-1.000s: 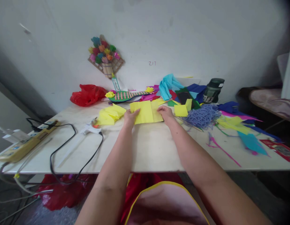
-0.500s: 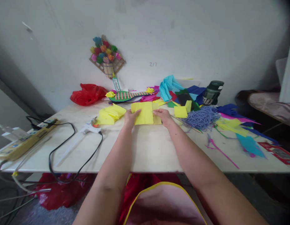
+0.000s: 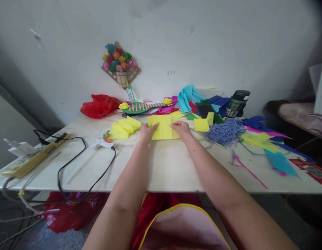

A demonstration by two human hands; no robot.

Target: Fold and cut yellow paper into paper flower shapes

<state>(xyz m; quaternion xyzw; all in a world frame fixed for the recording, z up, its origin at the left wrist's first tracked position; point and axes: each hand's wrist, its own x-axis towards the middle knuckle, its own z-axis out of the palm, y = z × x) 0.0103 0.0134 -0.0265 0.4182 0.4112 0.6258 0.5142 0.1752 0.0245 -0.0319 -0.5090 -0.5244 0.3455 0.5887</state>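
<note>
A yellow paper sheet [image 3: 163, 127] lies flat on the pale table [image 3: 166, 163] toward the far side. My left hand [image 3: 147, 132] presses on its left edge with the fingers spread over the paper. On the sheet's right part rests my right hand [image 3: 180, 128], fingers curled over a fold. Both forearms reach out from the near edge. Crumpled yellow paper pieces [image 3: 123, 127] sit just left of my left hand. A small yellow square [image 3: 201, 124] lies to the right.
A glue gun [image 3: 100, 143] with a black cord [image 3: 72, 163] and a power strip [image 3: 33, 158] lie left. Purple yarn [image 3: 225, 130], coloured paper scraps [image 3: 265, 142], a dark bottle [image 3: 236, 102] and a red bag [image 3: 100, 105] crowd the back and right. Paper flowers [image 3: 119, 64] hang on the wall.
My right hand has slid left over the yellow sheet, folding its right part inward so the sheet looks narrower. My left hand stays on the left edge.
</note>
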